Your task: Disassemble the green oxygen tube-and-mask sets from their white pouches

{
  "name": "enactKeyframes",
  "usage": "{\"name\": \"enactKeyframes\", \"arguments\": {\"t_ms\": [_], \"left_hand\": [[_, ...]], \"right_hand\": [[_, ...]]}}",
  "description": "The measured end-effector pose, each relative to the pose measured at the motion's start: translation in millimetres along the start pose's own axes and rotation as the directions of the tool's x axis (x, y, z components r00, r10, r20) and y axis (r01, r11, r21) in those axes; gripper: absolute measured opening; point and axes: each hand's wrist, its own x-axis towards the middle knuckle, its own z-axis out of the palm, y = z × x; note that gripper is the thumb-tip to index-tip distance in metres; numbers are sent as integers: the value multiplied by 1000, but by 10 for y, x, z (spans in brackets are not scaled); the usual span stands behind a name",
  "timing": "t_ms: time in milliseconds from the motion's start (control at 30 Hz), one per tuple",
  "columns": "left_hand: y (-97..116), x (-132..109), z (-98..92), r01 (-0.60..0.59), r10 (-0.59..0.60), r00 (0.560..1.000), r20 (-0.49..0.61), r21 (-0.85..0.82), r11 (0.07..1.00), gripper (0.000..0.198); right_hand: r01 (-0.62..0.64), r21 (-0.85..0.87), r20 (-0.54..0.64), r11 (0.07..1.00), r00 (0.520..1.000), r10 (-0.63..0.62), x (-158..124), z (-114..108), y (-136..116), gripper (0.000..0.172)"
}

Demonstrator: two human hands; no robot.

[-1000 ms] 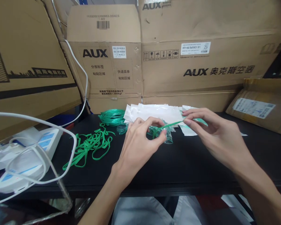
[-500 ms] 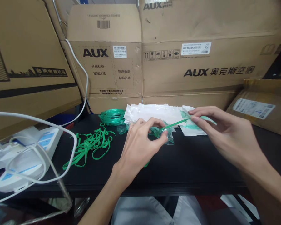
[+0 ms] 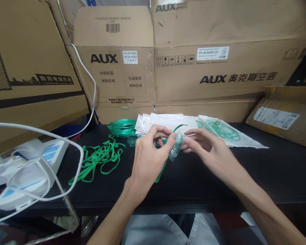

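Observation:
A clear green plastic breathing mask (image 3: 177, 142) is between my hands above the black table, partly hidden by fingers. My left hand (image 3: 151, 154) is closed on its left side, thumb against the plastic. From the top of the mask sticks a loose end of green elastic strap (image 3: 180, 126); more of the strap hangs below my left hand. My right hand (image 3: 211, 149) pinches the mask's right edge with thumb and fingers. Behind my hands lie white pouches (image 3: 165, 119). To the left is a tangled pile of green elastic straps (image 3: 99, 158).
A coil of green tubing (image 3: 122, 127) sits behind the strap pile. At right, a pouch with green tubing (image 3: 223, 131) lies flat near a cardboard box (image 3: 283, 109). White cables (image 3: 83, 153) loop over a white device (image 3: 48, 160) on the left. Large cartons (image 3: 112, 75) stand behind.
My right hand has moved left from the outstretched strap to the mask. The strap's end is now free and curves upward. My left hand still grips the mask, which has turned slightly.

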Motion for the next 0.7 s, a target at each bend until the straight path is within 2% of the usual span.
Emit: {"name": "enactKeyframes", "arguments": {"t_ms": [100,167,233,333,533,700], "left_hand": [[2,-21,35,51,-48,998,30,-110,993,14],[10,-37,52,103,-92,993,68,-179,979,24],[15,-42,56,154,-134,986,100,-227,962,25],[-3,-24,42,198,-173,978,118,-249,948,20],[-65,26,19,229,-167,963,212,-311,922,28],[-56,13,48,213,-148,962,228,-292,932,25]], "right_hand": [[-128,153,126,980,986,109,-4,105,73,35],[-158,222,133,962,982,131,-25,160,76,34],[-170,262,122,950,982,142,-39,183,62,34],[-155,273,117,950,985,127,-35,167,37,36],[-37,257,53,966,998,24,-34,129,21,27],[-10,298,33,955,999,0,-32,134,50,34]]}}
